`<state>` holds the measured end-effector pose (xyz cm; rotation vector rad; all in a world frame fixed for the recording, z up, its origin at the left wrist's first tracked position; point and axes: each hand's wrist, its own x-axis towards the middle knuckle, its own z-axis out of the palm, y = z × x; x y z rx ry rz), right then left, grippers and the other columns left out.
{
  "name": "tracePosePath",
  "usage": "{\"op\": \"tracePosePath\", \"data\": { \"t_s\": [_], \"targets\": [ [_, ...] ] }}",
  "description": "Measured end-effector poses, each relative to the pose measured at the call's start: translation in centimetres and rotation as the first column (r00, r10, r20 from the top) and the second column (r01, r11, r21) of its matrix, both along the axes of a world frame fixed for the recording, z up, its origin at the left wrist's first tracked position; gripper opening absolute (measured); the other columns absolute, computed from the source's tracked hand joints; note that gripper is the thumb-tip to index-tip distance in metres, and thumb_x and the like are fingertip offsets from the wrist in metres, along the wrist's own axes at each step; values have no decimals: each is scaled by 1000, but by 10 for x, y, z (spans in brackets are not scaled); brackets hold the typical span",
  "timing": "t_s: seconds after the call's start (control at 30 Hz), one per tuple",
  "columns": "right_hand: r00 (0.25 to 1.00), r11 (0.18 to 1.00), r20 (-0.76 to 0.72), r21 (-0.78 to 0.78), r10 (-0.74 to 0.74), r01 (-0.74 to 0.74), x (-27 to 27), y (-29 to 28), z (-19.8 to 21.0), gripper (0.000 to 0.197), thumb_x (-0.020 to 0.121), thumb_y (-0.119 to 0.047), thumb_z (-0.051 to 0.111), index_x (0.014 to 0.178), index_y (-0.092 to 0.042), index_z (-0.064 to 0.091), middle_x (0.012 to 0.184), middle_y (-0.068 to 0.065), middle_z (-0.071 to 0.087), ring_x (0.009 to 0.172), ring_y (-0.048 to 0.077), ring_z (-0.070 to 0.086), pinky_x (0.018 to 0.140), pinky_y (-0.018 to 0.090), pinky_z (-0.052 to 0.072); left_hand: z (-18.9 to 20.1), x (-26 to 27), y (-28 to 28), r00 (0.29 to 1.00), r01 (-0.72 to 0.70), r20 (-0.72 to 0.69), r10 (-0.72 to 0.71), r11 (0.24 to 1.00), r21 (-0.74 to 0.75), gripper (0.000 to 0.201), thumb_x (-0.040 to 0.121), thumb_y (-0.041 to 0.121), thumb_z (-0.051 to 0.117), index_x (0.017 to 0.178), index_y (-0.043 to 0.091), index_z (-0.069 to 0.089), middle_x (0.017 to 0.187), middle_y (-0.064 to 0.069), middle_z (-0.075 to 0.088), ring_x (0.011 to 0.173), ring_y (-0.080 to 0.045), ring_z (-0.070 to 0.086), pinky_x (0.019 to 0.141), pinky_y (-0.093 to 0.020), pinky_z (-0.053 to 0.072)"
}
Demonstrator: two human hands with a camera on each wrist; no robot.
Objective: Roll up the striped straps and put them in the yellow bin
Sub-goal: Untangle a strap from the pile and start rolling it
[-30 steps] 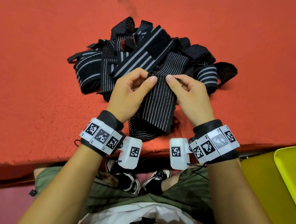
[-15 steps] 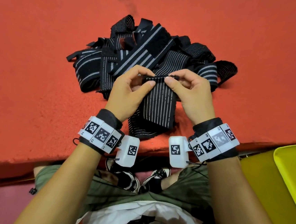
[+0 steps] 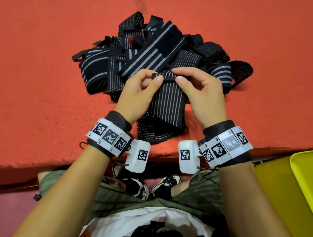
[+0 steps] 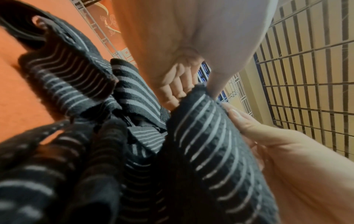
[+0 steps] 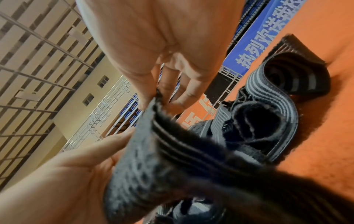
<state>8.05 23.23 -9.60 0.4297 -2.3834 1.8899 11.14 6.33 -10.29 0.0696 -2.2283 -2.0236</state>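
A black strap with thin white stripes (image 3: 167, 102) hangs from both my hands over the red surface, its lower part bunched near the table's front edge. My left hand (image 3: 156, 78) and right hand (image 3: 178, 76) pinch its top end, which is folded into a small tight roll between thumbs and forefingers. The left wrist view shows the strap (image 4: 206, 136) close up with fingertips (image 4: 232, 112) on its edge. In the right wrist view the folded end (image 5: 153, 121) sits between both hands. Behind lies a pile of striped straps (image 3: 158, 49). The yellow bin (image 3: 309, 190) stands low at the right.
The red felt table (image 3: 42, 69) spreads wide on the left and far side of the pile. Its front edge runs just under my wrists. My legs and shoes (image 3: 145, 186) are below the edge. Metal railings and a blue banner (image 5: 258, 45) show in the wrist views.
The strap's top end went from flat between my fingers to folded over into a small roll. Both hands shifted slightly up and away with it.
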Motion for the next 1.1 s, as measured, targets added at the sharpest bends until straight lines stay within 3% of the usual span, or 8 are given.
{"op": "tracePosePath", "data": {
  "t_s": [0.1, 0.2, 0.33, 0.47, 0.57, 0.77, 0.93, 1.1],
  "targets": [
    [999, 1000, 52, 19, -10, 9, 1, 1, -3, 21, 94, -15, 69, 116, -14, 71, 94, 4, 77, 93, 16, 73, 92, 44, 58, 2, 0, -2, 998, 4, -61, -5, 1000, -28, 17, 100, 3, 58, 96, 20, 57, 77, 13, 64, 73, 4, 59, 69, -14, 47],
    [991, 1000, 133, 6, 13, -13, 5, 0, -7, 17, 97, -27, 66, 101, -12, 73, 86, 8, 75, 85, 16, 70, 87, 51, 58, 3, 4, -2, 993, 8, -117, -18, 996, -85, 23, 95, 0, 60, 95, 23, 57, 90, 13, 61, 84, 2, 58, 78, -19, 46],
    [987, 999, 152, 20, 43, -47, 10, -1, -10, 30, 103, -34, 56, 88, -12, 72, 75, 7, 57, 72, 17, 52, 68, 43, 45, -3, 11, 0, 990, 3, -137, -18, 995, -105, 25, 91, 0, 61, 94, 25, 58, 93, 8, 61, 89, -6, 58, 82, -28, 44],
    [992, 998, 107, -15, 69, -67, 17, -4, -12, 7, 99, -17, 65, 98, -15, 72, 88, 8, 69, 82, 11, 62, 78, 26, 50, -6, 20, -1, 994, -36, -104, 28, 997, -72, 24, 89, -5, 57, 96, 17, 60, 90, 9, 62, 83, -4, 57, 76, -23, 44],
    [996, 997, 47, 5, 78, -79, 17, -6, -15, 9, 95, -16, 68, 102, -17, 73, 97, -1, 73, 95, 12, 69, 90, 34, 56, -8, 28, 0, 999, -43, 6, 43, 998, -43, 18, 93, -3, 55, 104, 9, 62, 77, 21, 65, 76, 7, 58, 73, -12, 44],
    [1000, 999, 9, 35, 15, -15, 21, 0, -25, 16, 88, -15, 73, 103, -17, 77, 97, -12, 73, 96, 5, 68, 93, 30, 54, -19, 29, 5, 998, -64, 21, 66, 994, -89, 22, 97, 27, 56, 107, 12, 69, 103, -12, 72, 97, -13, 64, 93, -38, 52],
    [991, 997, 124, -60, -41, 48, 23, 8, -31, 23, 89, -15, 76, 112, -15, 77, 104, -4, 75, 100, 13, 73, 93, 34, 59, -20, 20, 14, 998, -61, -40, 52, 960, -273, 27, 101, 28, 49, 109, 9, 65, 100, -4, 70, 94, -14, 63, 93, -47, 52],
    [989, 996, 128, -42, -75, 81, 23, 10, -27, 20, 89, -20, 77, 108, -22, 81, 98, -8, 79, 91, 13, 74, 88, 31, 59, -14, 18, 15, 1000, 7, -16, -14, 943, -332, 24, 105, 28, 41, 112, 15, 59, 98, 8, 63, 93, -7, 59, 91, -36, 48]
  ]
}}
